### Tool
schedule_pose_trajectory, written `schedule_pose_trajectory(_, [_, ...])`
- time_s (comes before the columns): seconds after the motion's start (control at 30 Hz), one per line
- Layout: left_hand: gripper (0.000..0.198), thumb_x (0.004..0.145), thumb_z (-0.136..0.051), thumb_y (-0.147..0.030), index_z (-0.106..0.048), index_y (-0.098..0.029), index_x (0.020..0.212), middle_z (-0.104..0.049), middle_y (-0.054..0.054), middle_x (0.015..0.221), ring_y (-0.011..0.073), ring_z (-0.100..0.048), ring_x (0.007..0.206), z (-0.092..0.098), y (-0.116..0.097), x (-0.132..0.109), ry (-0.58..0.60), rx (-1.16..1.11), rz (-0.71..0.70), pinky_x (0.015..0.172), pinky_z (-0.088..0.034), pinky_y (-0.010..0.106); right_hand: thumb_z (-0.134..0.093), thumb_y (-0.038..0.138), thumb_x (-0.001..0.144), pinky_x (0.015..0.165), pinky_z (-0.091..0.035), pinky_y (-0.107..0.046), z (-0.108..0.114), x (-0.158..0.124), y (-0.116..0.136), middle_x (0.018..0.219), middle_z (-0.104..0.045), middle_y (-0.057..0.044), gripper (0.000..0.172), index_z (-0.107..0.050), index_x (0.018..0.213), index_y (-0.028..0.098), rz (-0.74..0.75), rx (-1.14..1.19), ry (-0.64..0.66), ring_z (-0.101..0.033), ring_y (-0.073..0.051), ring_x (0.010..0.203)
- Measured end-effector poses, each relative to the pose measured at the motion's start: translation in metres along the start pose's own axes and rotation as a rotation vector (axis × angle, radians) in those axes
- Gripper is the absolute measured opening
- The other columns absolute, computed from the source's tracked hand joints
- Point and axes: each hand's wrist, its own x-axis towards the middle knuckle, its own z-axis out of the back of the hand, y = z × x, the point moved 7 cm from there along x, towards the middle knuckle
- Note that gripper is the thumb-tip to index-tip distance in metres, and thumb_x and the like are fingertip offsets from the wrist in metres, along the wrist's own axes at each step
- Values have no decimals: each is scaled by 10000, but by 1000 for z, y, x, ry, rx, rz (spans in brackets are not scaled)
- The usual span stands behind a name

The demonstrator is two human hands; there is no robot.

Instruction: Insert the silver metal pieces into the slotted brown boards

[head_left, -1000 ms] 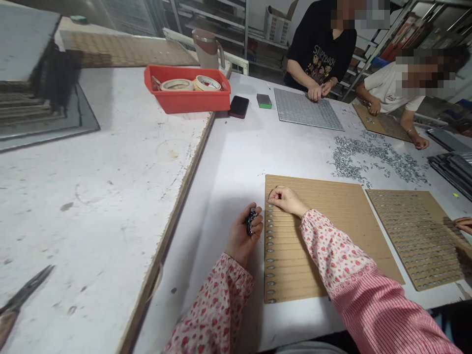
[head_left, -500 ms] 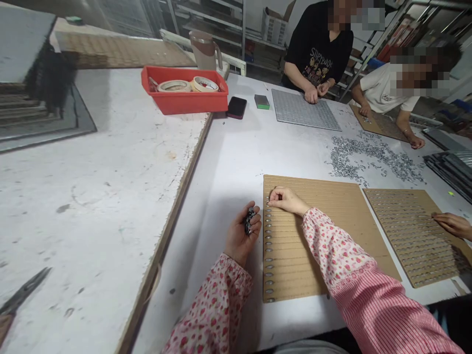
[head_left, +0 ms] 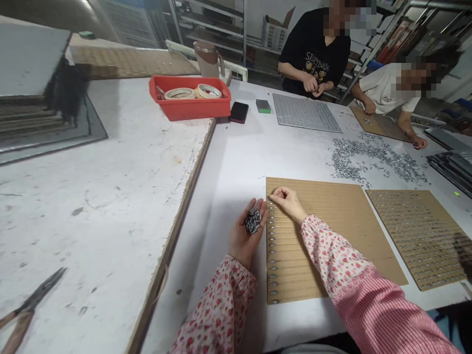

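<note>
Nearest me, my left hand (head_left: 244, 241) lies palm up and open just left of the cardboard board (head_left: 332, 236), with a small heap of metal pieces (head_left: 253, 221) loose in its cupped palm; my right hand (head_left: 289, 202) rests at the board's top left corner, fingers curled, though I cannot tell whether they pinch anything; a second board (head_left: 416, 236) lies just right of the first; beyond the board sits a scattered pile (head_left: 376, 160) of similar pieces; farther off, a co-worker's hands (head_left: 313, 87) are above a metal grid (head_left: 306, 113).
</note>
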Motion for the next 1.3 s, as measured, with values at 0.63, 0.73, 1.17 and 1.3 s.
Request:
schedule_pose_trajectory(0.63, [369,940,-386,-103,-589,-150,1245,-720,117,1043,181,-696,931,3,1,6,70,81,-28,741,-582,264,-486,269,933,819,-425,-308,-29,-39,59,873,-587,-47,140,-565,838,201,323,-242,148,-533,-181,884])
schedule_pose_trajectory(0.73, [342,954,-373,-142,-606,-121,1202,-707,153,1057,218,-673,1013,2,1,6,67,44,-33,816,-574,318,-457,309,940,802,-449,-301,-24,-35,54,881,-620,-45,161,-538,854,200,238,-56,122,-559,-163,851])
schedule_pose_trajectory(1.17, [134,924,-439,-95,-552,-123,857,-526,16,749,33,-418,504,-3,8,-5,61,118,63,405,-357,116,-623,356,770,620,-436,-246,16,10,-8,772,-659,-22,248,-621,948,183,-69,172,45,-566,-123,654])
schedule_pose_trajectory(1.3, [106,912,-481,-106,-556,-128,840,-576,40,812,46,-479,556,-1,6,-5,19,136,38,443,-408,124,-552,331,842,644,-427,-268,14,10,7,747,-671,-16,147,-594,860,191,25,-21,53,-553,-128,619])
